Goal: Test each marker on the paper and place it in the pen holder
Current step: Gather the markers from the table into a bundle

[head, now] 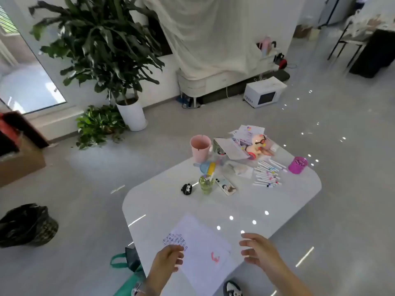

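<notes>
On the glossy white rounded table point(213, 201), a white sheet of paper point(201, 251) bearing a red scribble lies at the near edge. The left hand point(168, 260) rests on its left side, fingers loosely bent, grasping nothing; the right hand point(259, 249) hovers beside it, fingers spread. White-barrelled markers point(268, 173) lie in a row at the far side, near the magenta mesh pen holder point(297, 165).

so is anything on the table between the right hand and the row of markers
Nothing visible. Bare white table lies between the right hand and the markers. The green cup and phone sit left of that path.
</notes>
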